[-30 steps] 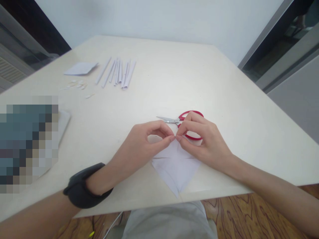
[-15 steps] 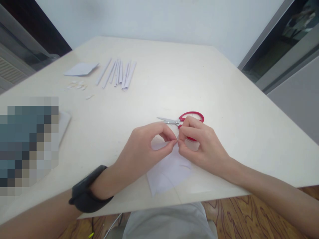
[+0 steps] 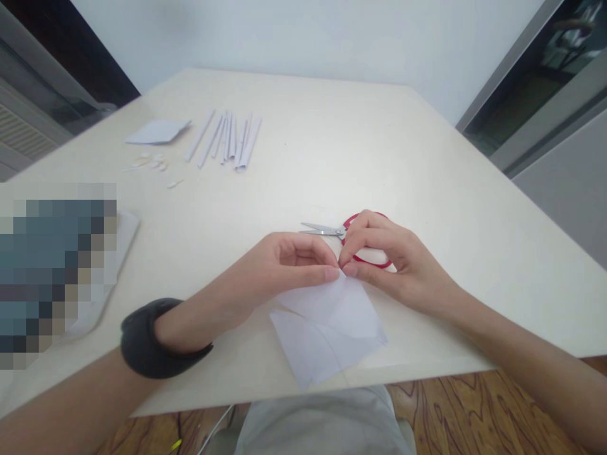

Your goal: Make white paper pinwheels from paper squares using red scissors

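A square sheet of white paper (image 3: 327,335) slants near the table's front edge, one corner up between my hands. My left hand (image 3: 289,265), with a black band on its wrist, pinches that top corner between thumb and fingertips. Close against it, my right hand (image 3: 389,256) pinches at the same corner. A thin thread-like line runs across the sheet and down toward the table edge. Red-handled scissors (image 3: 322,229) lie just beyond, blades apart and pointing left, their handles partly hidden by my right hand.
Several rolled paper tubes (image 3: 230,139) lie at the back left of the white table (image 3: 341,145), beside folded paper (image 3: 159,132). Small cotton-tipped pieces (image 3: 154,162) are in front of them. A blurred-out object (image 3: 52,265) covers the left edge. A wall stands behind.
The sheet has turned and now shows more of its surface below my hands. My left wrist has lowered and moved left; both hands still meet at the corner.
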The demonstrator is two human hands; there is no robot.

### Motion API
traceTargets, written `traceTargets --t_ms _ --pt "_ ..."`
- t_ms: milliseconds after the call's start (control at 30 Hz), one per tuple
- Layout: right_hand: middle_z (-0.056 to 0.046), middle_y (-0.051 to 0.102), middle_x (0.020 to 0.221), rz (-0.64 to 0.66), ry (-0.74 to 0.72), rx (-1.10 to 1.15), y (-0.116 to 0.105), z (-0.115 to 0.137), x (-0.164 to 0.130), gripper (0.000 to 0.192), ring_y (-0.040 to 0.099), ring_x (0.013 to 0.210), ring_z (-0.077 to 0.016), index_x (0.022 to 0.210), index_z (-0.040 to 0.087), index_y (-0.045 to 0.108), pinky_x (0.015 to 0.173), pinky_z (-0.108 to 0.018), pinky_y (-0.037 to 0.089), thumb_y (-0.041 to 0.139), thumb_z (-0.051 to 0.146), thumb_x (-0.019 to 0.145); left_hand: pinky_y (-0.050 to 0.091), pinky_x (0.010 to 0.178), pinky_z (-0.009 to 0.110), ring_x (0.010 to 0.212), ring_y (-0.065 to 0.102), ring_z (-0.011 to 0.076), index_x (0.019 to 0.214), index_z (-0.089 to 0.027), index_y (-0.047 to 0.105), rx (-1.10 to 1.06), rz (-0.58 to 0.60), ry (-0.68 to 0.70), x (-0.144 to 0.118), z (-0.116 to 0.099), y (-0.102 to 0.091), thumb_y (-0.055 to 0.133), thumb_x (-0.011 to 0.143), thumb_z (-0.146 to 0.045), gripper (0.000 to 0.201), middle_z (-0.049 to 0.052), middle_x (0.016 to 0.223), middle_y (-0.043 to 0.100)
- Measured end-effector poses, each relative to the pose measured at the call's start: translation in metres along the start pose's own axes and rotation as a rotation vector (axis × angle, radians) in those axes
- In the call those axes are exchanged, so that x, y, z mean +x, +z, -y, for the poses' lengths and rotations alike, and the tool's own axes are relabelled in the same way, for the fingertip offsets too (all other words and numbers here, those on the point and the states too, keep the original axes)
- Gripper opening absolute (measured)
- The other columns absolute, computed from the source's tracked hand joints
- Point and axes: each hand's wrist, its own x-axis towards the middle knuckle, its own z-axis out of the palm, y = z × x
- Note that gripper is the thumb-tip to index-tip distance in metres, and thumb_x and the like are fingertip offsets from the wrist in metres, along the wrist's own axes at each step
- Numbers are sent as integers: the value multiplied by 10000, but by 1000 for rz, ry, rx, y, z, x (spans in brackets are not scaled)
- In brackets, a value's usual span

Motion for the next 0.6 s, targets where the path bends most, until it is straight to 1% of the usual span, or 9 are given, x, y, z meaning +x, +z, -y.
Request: traceTargets --t_ms 167,267,333,500,600 --pt "-22 525 871 -19 -78 3 1 0 -1 33 528 872 -159 794 200 618 888 -341 433 642 177 796 453 568 208 649 582 120 650 -212 600 -125 103 -42 -1 1 0 605 774 -247 129 -23 696 613" --pt "-18 535 874 -31 -132 11 1 2 -2 89 531 877 -154 817 200 610 942 -354 413 665 148 772 473 633 242 705 603 144 689 -220 630 -132 163 -75 -1 2 1 593 780 -257 105 -12 746 642" --pt "-18 535 875 -17 -160 14 0 2 -3 94 534 878 -149 825 197 611 964 -357 403 662 139 773 477 658 259 730 610 156 725 -227 648 -127 191 -96 0 3 1 581 788 -263 98 -7 773 655" --pt "-23 532 882 30 -223 6 0 -1 -4 40 535 858 -139 833 198 632 970 -359 400 632 168 806 472 698 239 779 608 144 816 -247 684 -93 196 -107 0 3 1 568 813 -262 116 -12 837 666" --pt "-27 533 884 36 -231 -10 -1 -1 -3 38 535 866 -139 836 189 634 966 -355 404 616 162 817 469 700 233 789 608 142 813 -249 685 -83 171 -79 0 3 0 567 813 -251 118 -17 839 665"
